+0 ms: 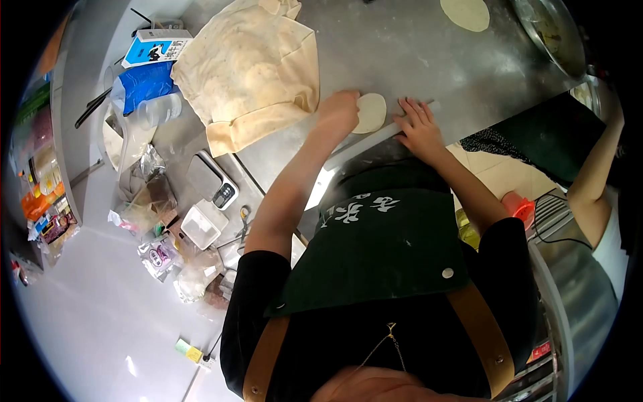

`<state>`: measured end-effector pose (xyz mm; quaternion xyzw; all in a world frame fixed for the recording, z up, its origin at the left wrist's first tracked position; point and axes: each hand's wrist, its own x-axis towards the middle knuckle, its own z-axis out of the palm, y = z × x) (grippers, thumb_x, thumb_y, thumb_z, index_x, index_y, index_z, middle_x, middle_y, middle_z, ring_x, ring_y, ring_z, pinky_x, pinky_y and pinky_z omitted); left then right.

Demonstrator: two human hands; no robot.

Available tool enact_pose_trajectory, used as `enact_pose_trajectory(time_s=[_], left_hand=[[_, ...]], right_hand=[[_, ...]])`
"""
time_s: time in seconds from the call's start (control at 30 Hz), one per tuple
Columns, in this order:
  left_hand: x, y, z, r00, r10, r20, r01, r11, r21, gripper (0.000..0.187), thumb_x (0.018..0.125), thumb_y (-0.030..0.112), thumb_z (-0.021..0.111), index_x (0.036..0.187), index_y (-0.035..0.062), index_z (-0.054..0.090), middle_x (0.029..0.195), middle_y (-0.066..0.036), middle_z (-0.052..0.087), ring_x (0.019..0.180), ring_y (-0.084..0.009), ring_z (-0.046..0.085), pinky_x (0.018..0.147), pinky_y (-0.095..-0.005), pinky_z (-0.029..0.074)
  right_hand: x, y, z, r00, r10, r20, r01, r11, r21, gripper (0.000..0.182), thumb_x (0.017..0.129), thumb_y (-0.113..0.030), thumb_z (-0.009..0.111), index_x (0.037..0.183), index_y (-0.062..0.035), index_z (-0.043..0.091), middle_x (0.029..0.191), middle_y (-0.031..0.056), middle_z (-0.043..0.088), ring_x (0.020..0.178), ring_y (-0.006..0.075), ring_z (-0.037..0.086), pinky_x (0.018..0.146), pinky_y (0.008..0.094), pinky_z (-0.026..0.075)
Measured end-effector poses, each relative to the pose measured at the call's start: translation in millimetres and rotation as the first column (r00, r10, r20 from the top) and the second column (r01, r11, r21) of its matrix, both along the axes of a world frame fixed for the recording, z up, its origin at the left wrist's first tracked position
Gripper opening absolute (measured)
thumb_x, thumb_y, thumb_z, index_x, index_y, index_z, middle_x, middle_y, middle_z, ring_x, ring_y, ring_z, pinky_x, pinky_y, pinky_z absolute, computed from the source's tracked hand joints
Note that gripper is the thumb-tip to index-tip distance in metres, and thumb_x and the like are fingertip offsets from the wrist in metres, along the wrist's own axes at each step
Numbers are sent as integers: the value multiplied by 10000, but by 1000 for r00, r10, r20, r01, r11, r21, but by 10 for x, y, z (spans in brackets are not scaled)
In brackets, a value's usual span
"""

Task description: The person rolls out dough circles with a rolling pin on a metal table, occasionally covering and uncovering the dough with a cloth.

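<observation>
My left hand point(337, 112) is closed at the left edge of a small flat round of dough point(372, 112), its fingertips curled in at the rim. A pale rolling pin point(365, 144) lies slantwise along the near side of the dough round. Over the pin's right part rests my right hand point(422, 128), fingers stretched out and spread apart. To the left of my left hand, a beige cloth point(258, 74) drapes over lumpy things that it hides. Another thin dough round point(465, 13) lies farther off on the metal worktop point(408, 53).
A metal bowl point(552, 37) stands at the far right. A milk carton point(155, 48), blue bag point(146, 86), clear cup point(161, 110), kitchen scale point(214, 179), white tub point(203, 224) and scissors point(244, 216) crowd the left. Another person's arm point(593, 181) is at right.
</observation>
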<state>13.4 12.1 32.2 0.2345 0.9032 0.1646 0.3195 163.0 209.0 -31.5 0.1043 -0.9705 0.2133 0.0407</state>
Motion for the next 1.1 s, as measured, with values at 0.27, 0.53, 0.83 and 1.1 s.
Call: enact_pose_trajectory(time_s=[0.27, 0.53, 0.83, 1.1], left_hand=[[-6, -373, -296, 998, 33, 62, -32, 999, -8, 186, 793, 68, 610, 978, 58, 628, 938, -184, 661, 955, -380, 613, 803, -461, 489], [-80, -359, -319, 992, 51, 115, -59, 996, 68, 271, 793, 71, 615, 1062, 65, 642, 973, -190, 668, 944, -368, 623, 799, -441, 491], [-170, -234, -361, 976, 113, 185, -146, 973, 178, 191, 770, 136, 678, 933, 38, 684, 933, -182, 679, 905, -361, 638, 773, -421, 499], [13, -164, -275, 999, -31, -10, 30, 999, -21, 276, 790, 128, 661, 1061, 77, 653, 953, -176, 680, 913, -363, 637, 796, -444, 507]], right_hand=[[-276, 190, 256, 983, 182, 26, -182, 983, -25, 374, 656, -204, 783, 968, -91, 611, 1150, 96, 560, 1145, 289, 513, 1090, 486, 332], [-593, -216, 1, 988, -134, -78, 136, 990, 20, 361, 817, -240, 643, 1125, -64, 573, 1320, 144, 493, 1245, 307, 464, 1081, 489, 328], [-804, -354, -45, 973, -227, -33, 229, 968, 104, 524, 845, -249, 565, 1308, -18, 486, 1443, 189, 402, 1336, 346, 379, 1102, 516, 273], [-158, -141, -56, 997, -68, -45, 67, 997, -27, 492, 772, -253, 676, 1212, -70, 556, 1435, 169, 412, 1317, 329, 399, 1109, 507, 280]])
